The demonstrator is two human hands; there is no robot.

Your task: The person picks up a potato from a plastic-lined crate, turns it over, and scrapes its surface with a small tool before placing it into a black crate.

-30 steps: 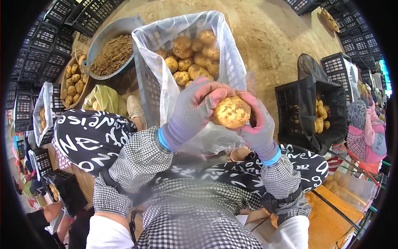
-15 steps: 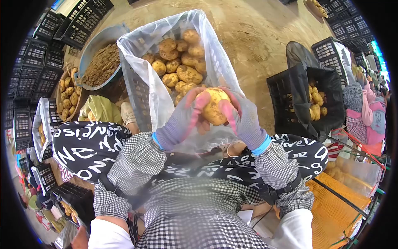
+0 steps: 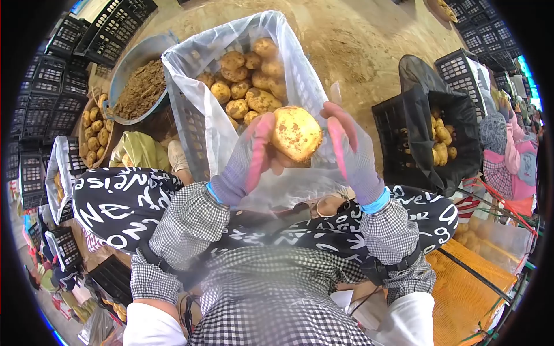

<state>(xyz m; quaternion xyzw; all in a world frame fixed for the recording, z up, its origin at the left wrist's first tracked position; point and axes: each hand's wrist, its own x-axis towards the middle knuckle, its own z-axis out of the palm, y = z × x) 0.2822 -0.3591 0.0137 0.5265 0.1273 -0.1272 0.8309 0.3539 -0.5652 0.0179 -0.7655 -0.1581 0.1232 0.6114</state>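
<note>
A large yellow potato [image 3: 296, 134] with brown dirt specks is gripped in my left hand [image 3: 247, 158], which wears a grey and pink glove. Just to its right, my gloved right hand [image 3: 356, 154] is apart from the potato, its fingers stretched out with nothing in them. Beyond both hands stands a crate lined with white plastic [image 3: 199, 63], partly filled with dirty potatoes [image 3: 262, 100]. The potato in my hand hides the near part of that pile.
At left are a blue tub [image 3: 128, 120] of soil and a basket of potatoes [image 3: 95, 137]. A black-lined crate [image 3: 398, 135] with potatoes stands at right. Black crates [image 3: 112, 34] are stacked far left. Orange mesh [image 3: 461, 288] lies at lower right, and people [image 3: 508, 155] sit beyond.
My right hand has let go of the potato and moved right, its fingers straightening. The potato stays in my left hand, turned to show a dirtier side.
</note>
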